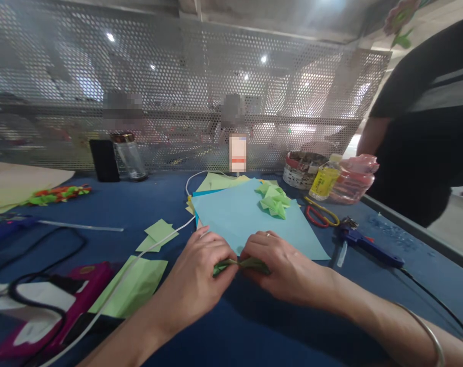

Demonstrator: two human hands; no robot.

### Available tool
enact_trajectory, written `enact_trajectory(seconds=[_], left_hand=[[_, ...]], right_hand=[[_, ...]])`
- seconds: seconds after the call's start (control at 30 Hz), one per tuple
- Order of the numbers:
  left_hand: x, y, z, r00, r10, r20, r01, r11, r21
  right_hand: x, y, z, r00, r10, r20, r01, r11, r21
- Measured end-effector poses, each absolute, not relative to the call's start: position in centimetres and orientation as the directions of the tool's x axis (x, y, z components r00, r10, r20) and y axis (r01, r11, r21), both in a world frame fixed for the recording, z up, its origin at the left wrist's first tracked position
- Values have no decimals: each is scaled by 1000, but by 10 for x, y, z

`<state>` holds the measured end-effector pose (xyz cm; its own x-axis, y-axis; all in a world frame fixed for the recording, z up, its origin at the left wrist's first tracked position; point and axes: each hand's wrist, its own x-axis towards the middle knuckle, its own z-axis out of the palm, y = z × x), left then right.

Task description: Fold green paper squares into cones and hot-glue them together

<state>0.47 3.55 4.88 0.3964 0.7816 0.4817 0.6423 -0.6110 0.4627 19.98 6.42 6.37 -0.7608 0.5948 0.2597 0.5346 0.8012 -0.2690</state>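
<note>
Between my two hands is a small folded piece of green paper, partly hidden by the fingers. My left hand pinches its left end, and my right hand pinches the right end, with the fingertips almost meeting. Just beyond my hands lie light blue sheets, with several folded light green paper pieces on top. Small green paper squares and a larger green sheet rest to the left of my left hand.
Red-and-yellow-handled scissors and a blue glue gun lie right. A yellow-labelled bottle stands behind. A white cable crosses the left side near a magenta box. A glass bottle stands at the back; a person is at right.
</note>
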Motion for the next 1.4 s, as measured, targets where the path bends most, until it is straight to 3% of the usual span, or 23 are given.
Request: enact_trajectory(seconds=[0.2, 0.53, 0.8, 1.13, 1.2, 1.33, 1.4], left_hand=[[4, 35, 51, 402, 808, 430, 667, -580, 467], [4, 33, 52, 399, 808, 433, 673, -579, 460], [0, 35, 50, 409, 791, 455, 701, -592, 398], [-1, 41, 49, 407, 797, 446, 718, -581, 384], [-4, 42, 51, 395, 796, 460, 735, -573, 361], [-14, 47, 55, 285, 812, 509, 821, -481, 308], [-19, 49, 55, 221, 818, 530, 850, -428, 306]], right_hand=[[200, 67, 61, -731, 645, 224, 590, 761, -269], [199, 65, 54, -793, 517, 322, 508, 853, -117], [198, 66, 58, -735, 630, 251, 586, 776, -233], [197, 66, 54, -721, 631, 285, 591, 776, -221], [197, 66, 57, -697, 639, 325, 602, 768, -219], [197, 64, 66, -533, 651, 541, 670, 715, -200], [194, 62, 66, -549, 661, 512, 678, 710, -189]])
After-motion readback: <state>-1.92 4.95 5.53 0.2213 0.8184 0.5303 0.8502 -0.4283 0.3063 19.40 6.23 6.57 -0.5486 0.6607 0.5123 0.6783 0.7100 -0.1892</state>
